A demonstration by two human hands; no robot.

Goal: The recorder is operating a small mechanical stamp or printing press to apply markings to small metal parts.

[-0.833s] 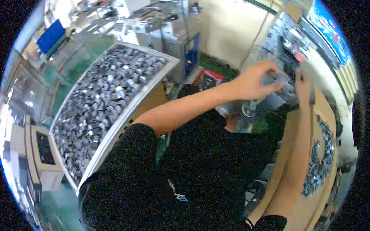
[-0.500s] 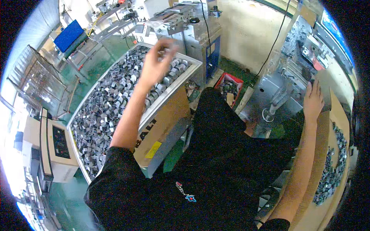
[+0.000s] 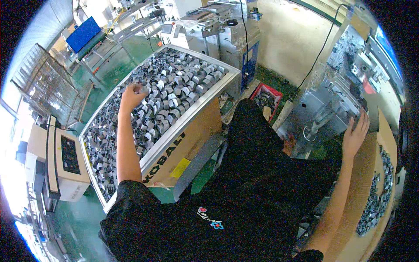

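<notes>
A big tray point(image 3: 192, 124) full of bent gray pieces point(image 3: 168, 102), with the left grip point(image 3: 132, 98) over it.
The tray is the biggest thing. Next come the metal machine point(image 3: 314, 101) and, at the right, the brown box point(image 3: 357, 185), with small dark bits point(image 3: 376, 201) in it. The right grip point(image 3: 355, 135) has its fingers out and apart, by the box's far edge and near the machine, and I see nothing in it. The left grip is curled, near the middle of the tray's left edge. I cannot tell if it has a piece in it. The step in hand looks like picking up or putting down a piece. For picking, the next move calls for a small pinch on just one; for putting down, the fingers must let go gently.
</notes>
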